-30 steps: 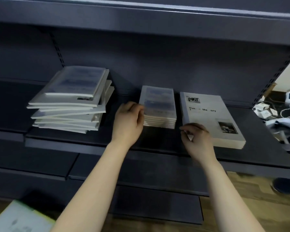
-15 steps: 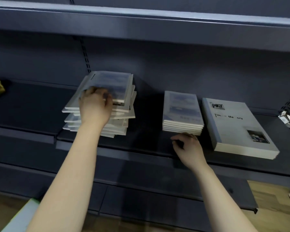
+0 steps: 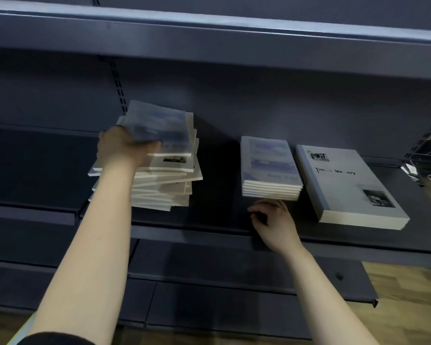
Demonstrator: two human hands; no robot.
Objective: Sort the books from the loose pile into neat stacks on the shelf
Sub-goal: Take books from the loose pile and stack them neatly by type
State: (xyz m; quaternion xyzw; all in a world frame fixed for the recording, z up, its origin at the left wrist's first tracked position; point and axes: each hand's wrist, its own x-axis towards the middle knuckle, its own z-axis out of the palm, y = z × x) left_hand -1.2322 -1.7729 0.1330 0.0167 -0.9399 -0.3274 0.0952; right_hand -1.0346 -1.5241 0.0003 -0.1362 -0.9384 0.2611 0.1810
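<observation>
Now the left hand (image 3: 125, 150) grips the top book (image 3: 164, 125) of the loose pile (image 3: 169, 185), left of the small neat stack (image 3: 269, 165) on the shelf (image 3: 222, 220); the right hand (image 3: 274, 222), loosely curled and empty, is just before that stack.

Dark metal shelf (image 3: 222, 210), flat, w/ front lip; 3 lots of books directly on it. Left: loose pile (image 3: 164, 185), covers fanned at diff. angles; centre: small stack (image 3: 269, 165), edges squared, well apart from pile; right: large stack (image 3: 346, 190), just beside the small one, slightly skewed, approx. same height.
</observation>
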